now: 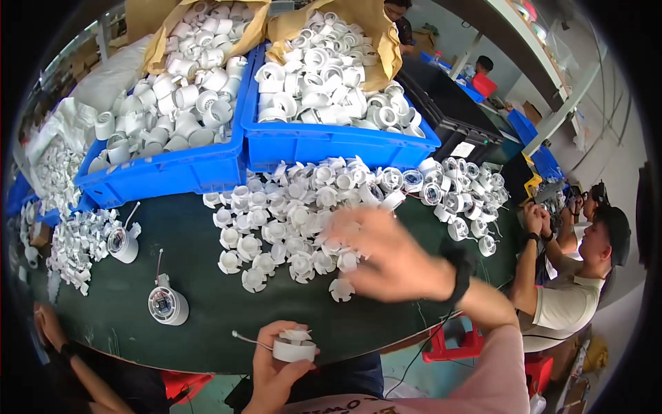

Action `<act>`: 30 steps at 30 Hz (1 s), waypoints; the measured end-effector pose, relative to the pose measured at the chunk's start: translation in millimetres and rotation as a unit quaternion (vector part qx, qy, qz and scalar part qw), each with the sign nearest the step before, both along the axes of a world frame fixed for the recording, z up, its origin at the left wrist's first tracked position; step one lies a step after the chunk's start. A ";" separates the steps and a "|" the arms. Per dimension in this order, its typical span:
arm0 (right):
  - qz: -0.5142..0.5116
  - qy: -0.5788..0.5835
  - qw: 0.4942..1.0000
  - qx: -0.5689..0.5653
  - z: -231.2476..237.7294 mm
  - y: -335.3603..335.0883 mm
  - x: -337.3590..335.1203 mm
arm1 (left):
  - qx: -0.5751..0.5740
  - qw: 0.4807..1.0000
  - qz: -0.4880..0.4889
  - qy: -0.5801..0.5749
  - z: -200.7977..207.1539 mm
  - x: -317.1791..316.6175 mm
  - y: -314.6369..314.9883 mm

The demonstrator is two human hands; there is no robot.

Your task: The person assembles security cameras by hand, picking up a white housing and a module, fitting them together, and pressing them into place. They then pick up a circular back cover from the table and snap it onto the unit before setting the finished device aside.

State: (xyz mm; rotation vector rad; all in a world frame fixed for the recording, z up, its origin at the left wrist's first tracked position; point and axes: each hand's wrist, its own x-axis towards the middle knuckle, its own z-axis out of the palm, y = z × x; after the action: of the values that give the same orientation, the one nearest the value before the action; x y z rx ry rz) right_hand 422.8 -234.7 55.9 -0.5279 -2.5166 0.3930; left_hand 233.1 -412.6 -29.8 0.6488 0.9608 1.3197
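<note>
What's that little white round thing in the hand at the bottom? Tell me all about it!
It is a small white round part that looks like plastic, shaped like a short drum with little tabs sticking up on top. A thin grey wire pokes out of its left side. The left hand grips it from below, fingers wrapped round its side, just above the near edge of the dark green table.

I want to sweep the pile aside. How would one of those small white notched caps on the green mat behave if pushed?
The white notched caps look like thin moulded plastic, so probably light and stiff, sliding easily on the green mat. They lie flat, so they seem unlikely to roll. Their tabs may snag neighbours in the heap, where the right hand reaches; the left hand holds a white round housing.
</note>
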 end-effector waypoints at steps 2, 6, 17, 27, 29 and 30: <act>-0.223 -0.021 0.960 0.166 -9.2 88.9 35.1 | 0.010 0.999 0.026 0.030 -5.2 -12.2 2.1; -0.491 -0.179 0.816 0.247 -15.4 239.1 127.4 | 0.026 0.993 0.116 -0.022 -15.1 -14.9 4.8; -0.406 -0.238 0.844 0.257 -0.8 227.1 132.4 | 0.018 0.998 -0.048 0.044 -24.2 -24.5 -18.7; -0.154 0.044 0.933 -0.321 14.1 7.2 35.3 | 0.022 0.995 -0.076 0.068 -1.8 4.4 -3.7; -0.071 -0.041 0.890 -0.448 1.5 -44.9 22.6 | 0.039 0.994 -0.051 0.090 2.5 6.6 2.9; -0.037 -0.026 0.874 -0.485 -8.2 -66.0 16.6 | 0.065 0.986 -0.027 0.154 2.9 6.8 7.4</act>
State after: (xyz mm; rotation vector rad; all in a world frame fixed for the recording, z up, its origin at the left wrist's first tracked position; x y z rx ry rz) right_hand 439.4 -300.7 47.6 -0.9910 -2.1741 1.6482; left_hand 239.9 -405.2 -26.9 0.9940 1.1012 1.2624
